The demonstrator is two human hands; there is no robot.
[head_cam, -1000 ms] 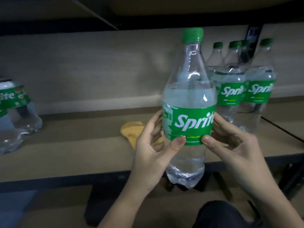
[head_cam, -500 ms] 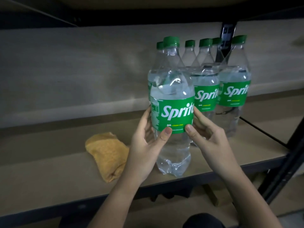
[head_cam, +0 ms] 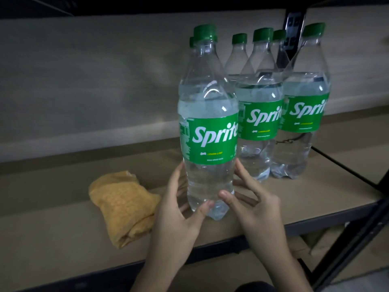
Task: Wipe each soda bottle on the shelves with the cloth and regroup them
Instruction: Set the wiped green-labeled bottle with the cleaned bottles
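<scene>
Upright on the shelf (head_cam: pixel 63 239), the front Sprite bottle (head_cam: pixel 208 135) stands just left of the grouped bottles (head_cam: pixel 280 114), with the left hand (head_cam: pixel 176 216) and right hand (head_cam: pixel 254 209) loosely open around its base, thumbs touching it, and the folded yellow cloth (head_cam: pixel 124 205) lying beside the left hand.

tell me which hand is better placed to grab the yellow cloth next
Left, probably. The yellow cloth lies on the shelf just left of the left hand, while the right hand is on the far side of the front bottle and would have to cross it.
</scene>
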